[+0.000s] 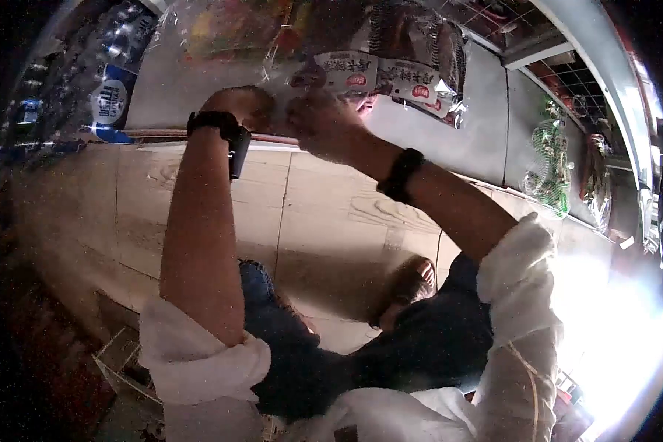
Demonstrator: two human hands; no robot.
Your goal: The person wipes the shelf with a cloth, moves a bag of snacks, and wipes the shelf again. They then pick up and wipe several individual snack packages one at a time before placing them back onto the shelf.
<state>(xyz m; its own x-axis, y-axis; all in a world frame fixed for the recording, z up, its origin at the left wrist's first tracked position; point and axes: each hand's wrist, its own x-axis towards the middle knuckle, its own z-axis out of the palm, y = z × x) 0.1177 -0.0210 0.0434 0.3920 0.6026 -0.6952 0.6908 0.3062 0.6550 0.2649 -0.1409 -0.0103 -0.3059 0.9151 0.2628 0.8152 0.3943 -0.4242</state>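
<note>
My left hand (244, 104) is at the edge of the grey shelf, its fingers curled in and mostly in shadow. Close beside it, my right hand (323, 124) is closed too, fingertips pointing toward the left hand. Something pale and see-through, perhaps plastic film, shows dimly between them; I cannot make out what either hand grips. Just beyond the right hand lie clear plastic packets with white-and-red printed labels, one packet (352, 71) nearest the fingers and another packet (422, 82) to its right. Both wrists wear dark bands.
Shiny blue-and-white packets (112, 99) are piled at the left. A clear bag with red and yellow contents (236, 33) lies at the back. On the right are a green mesh bundle (550, 158) and a white metal frame (617, 66). Below is a tiled floor (331, 214).
</note>
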